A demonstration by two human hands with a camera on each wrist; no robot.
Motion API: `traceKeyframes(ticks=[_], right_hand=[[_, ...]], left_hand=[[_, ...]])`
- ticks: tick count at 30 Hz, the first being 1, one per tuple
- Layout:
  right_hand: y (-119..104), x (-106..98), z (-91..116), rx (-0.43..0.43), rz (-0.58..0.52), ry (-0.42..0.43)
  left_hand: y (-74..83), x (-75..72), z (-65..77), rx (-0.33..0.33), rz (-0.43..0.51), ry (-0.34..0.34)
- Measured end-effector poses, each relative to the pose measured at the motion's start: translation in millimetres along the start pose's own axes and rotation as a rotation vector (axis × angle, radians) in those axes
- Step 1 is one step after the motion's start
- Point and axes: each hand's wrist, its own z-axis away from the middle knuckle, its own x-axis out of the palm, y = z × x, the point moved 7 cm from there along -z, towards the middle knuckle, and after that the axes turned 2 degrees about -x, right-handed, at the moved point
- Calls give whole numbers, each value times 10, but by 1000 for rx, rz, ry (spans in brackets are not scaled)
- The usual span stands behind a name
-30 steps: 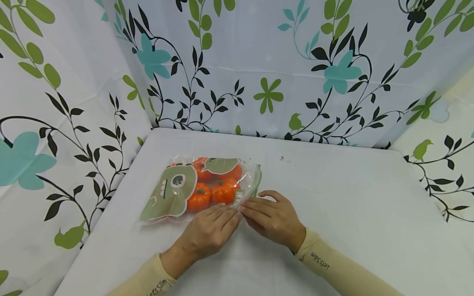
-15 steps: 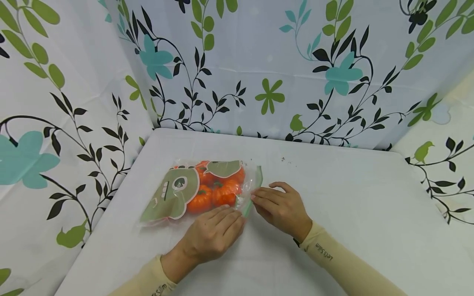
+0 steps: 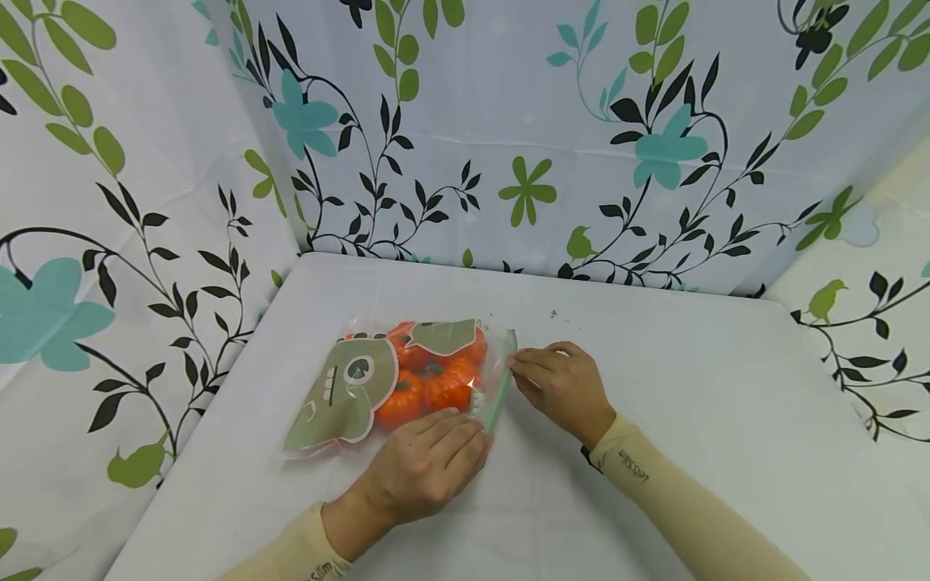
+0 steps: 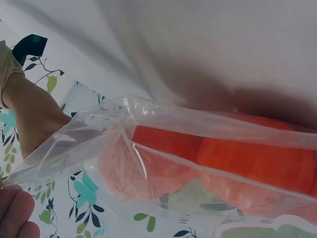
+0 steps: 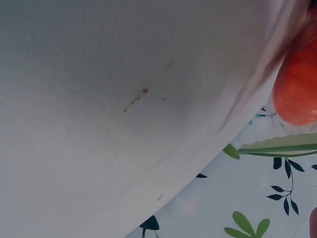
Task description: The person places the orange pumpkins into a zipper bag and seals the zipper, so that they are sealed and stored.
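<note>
A clear zip bag (image 3: 349, 411) printed with a green cartoon face lies on the table, with several small orange pumpkins (image 3: 450, 386) inside. My left hand (image 3: 432, 468) pinches the bag's near right corner, at the lower end of the green zip strip (image 3: 500, 395). Farther up that strip, the thumb and fingers of my right hand (image 3: 567, 391) pinch it near its upper end. In the left wrist view, the fingers (image 4: 17, 215) hold the bag's edge, and orange shows through the plastic. The right wrist view catches one pumpkin (image 5: 299, 89) and a fingertip (image 5: 313, 225) at its right edge.
A white cloth covers the table (image 3: 690, 403), with a few dark specks (image 3: 555, 315) beyond the bag. A curtain (image 3: 450, 121) printed with leaves and flowers hangs behind and on both sides.
My right hand has slid up along the zip strip, away from my left hand. The strip now lies straighter, and the bag and left hand have shifted slightly right and nearer.
</note>
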Motion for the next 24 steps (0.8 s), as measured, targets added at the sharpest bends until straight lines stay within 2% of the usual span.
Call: traceKeyframes(ticks=[10,16,24], right_hand=[[359,192,13,83,81,-67],[554,251,72,133,84,-87],[724,322,141,204,108,-145]], left_hand=[[16,-58,-7,-4,43,29],[57,-98,-24,35,55,57],[80,-54,12,32,100,22]])
